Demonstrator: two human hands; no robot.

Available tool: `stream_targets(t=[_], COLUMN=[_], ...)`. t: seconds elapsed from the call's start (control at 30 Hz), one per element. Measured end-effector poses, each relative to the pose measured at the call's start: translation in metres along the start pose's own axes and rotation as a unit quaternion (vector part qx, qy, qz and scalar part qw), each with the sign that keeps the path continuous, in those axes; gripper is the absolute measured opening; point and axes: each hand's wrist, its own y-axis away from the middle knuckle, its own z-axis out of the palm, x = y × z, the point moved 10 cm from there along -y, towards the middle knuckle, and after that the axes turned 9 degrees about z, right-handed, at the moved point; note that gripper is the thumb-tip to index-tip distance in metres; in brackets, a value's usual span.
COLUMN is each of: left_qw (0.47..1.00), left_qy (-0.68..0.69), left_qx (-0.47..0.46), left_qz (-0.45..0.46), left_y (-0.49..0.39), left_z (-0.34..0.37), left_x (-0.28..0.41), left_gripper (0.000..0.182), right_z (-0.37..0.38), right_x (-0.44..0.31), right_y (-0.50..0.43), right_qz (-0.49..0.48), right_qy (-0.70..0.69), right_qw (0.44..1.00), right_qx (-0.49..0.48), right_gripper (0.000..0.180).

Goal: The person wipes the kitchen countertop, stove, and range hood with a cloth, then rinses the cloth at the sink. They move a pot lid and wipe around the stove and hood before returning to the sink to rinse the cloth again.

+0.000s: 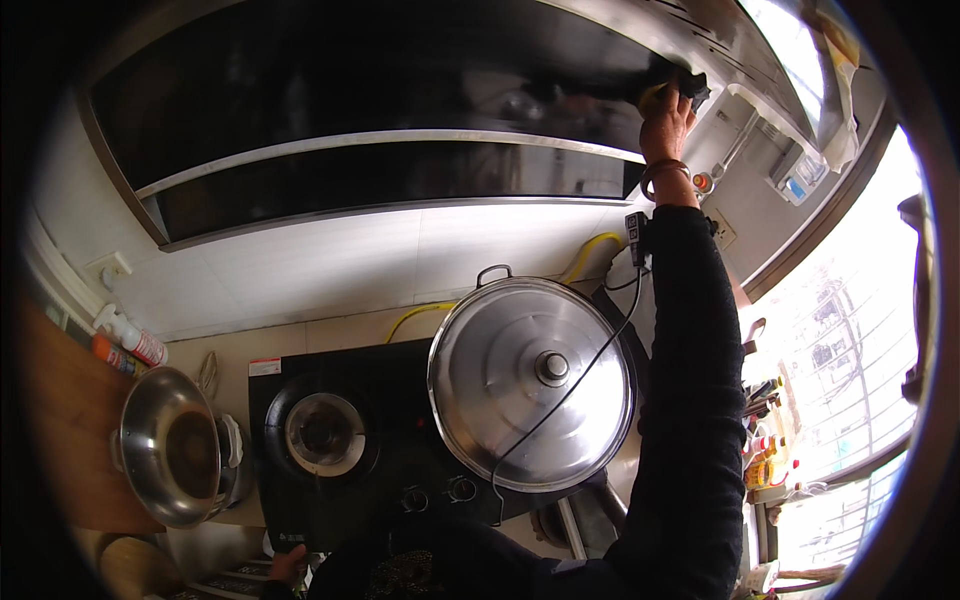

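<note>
My right hand [666,124] is raised at the upper right, its fingers closed on a dark cloth [694,88] pressed to the right end of a glossy black range hood [375,82]. Some yellow shows beside the fingers. A bracelet circles that wrist. Low at the left, by the cooktop's front edge, is my left hand [289,564], partly cut off by my body; what it touches is unclear. Between the arms, a large lidded steel pot [510,390] stands on the right side of the black gas cooktop [375,375]. The left burner [325,433] is bare.
A steel pan [171,448] leans at the left beside spray bottles [139,337]. Yellow gas hose [416,315] runs behind the cooktop. A cable [559,405] hangs across the pot lid from a small device on my right sleeve. Seasoning bottles [761,472] line the window side.
</note>
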Motion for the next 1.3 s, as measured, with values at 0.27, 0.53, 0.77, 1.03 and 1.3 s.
stream_targets(t=[0.27, 0.53, 0.77, 1.03, 1.3], left_qw=[0.987, 0.979, 0.972, 0.986, 0.992], left_qy=[0.155, 0.186, 0.199, 0.094, 0.005], left_qx=[-0.022, -0.070, -0.116, -0.093, -0.048], left_qz=[-0.035, 0.037, 0.049, 0.104, 0.118], left_y=[-0.005, 0.001, -0.006, -0.009, 0.002], left_z=[0.011, 0.028, 0.033, 0.025, 0.019], left_x=[-0.013, 0.015, 0.015, 0.018, 0.034], left_gripper=[0.039, 0.023, 0.026, 0.029, 0.036], right_z=[0.046, 0.059, 0.038, 0.045, 0.048], right_x=[0.092, -0.032, -0.240, -0.389, -0.329], right_y=[0.015, 0.098, 0.168, 0.251, 0.242], right_qz=[0.293, 0.358, 0.156, 0.026, -0.225], right_qy=[-0.061, -0.162, -0.199, -0.292, -0.049], right_qw=[0.952, 0.919, 0.967, 0.956, 0.970], right_qx=[-0.060, -0.007, 0.036, -0.032, -0.083], right_gripper=[0.074, 0.063, 0.054, 0.042, 0.043])
